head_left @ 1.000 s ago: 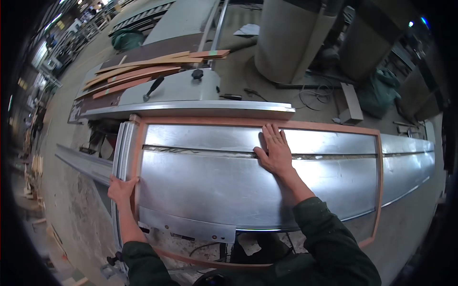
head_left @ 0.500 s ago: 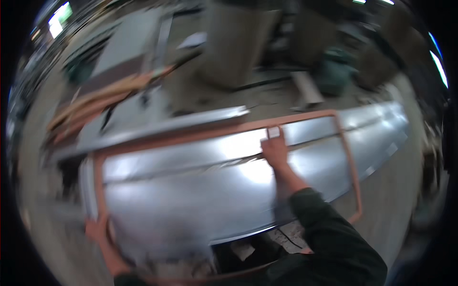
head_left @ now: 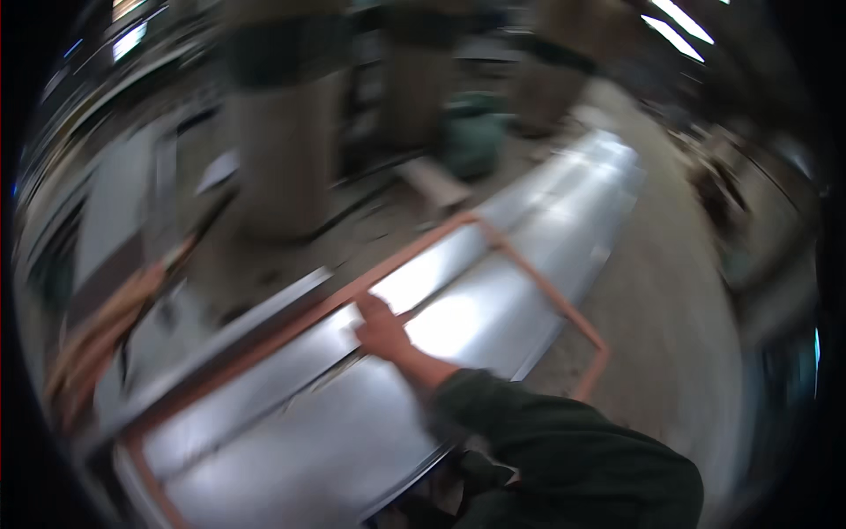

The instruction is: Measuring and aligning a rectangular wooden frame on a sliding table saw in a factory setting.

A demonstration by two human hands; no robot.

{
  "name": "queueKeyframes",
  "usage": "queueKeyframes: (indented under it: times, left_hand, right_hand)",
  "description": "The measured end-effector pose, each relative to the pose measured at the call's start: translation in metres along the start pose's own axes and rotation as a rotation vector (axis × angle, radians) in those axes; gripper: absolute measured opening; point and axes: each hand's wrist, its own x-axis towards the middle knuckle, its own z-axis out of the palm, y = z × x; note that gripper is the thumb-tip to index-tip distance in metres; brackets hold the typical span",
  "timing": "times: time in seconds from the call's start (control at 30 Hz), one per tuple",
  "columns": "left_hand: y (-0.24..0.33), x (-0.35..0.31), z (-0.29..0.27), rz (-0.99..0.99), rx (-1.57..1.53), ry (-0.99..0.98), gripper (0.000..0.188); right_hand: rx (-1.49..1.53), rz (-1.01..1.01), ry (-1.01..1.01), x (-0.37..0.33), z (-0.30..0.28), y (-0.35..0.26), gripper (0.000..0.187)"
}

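A reddish-brown rectangular frame lies slantwise over shiny silver metal sheets. Its far long bar runs from lower left to upper middle, and its right end reaches past the sheets' edge. My right hand is at that far bar, its fingers closed against it, though motion blurs the fingertips. The dark green sleeve of my right arm crosses the near part of the frame. My left hand is out of view.
A pale metal strip lies along the frame's far side. Thick brownish columns stand beyond, near a green sack-like bundle and a pale block. Long orange-brown pieces lie at far left.
My view has swung to the right, so the frame and sheets now slant more steeply and sit further left. My left hand has left the picture. The right hand stays at the far bar.
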Motion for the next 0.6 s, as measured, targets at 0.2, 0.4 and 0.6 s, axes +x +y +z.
queueKeyframes:
  times: [0.2, 0.4, 0.6]
  left_hand:
    - [-0.073, 0.054, -0.011, -0.127, 0.239, 0.116, 0.112]
    - [-0.062, 0.060, -0.034, -0.220, 0.275, -0.032, 0.131]
    - [-0.070, 0.064, -0.037, -0.209, 0.263, -0.018, 0.129]
  right_hand:
    - [-0.269, -0.404, 0.150, -0.008, 0.037, -0.033, 0.059]
    - [-0.370, -0.338, 0.125, -0.013, 0.032, -0.064, 0.063]
    - [-0.375, -0.352, 0.134, -0.014, 0.040, -0.062, 0.063]
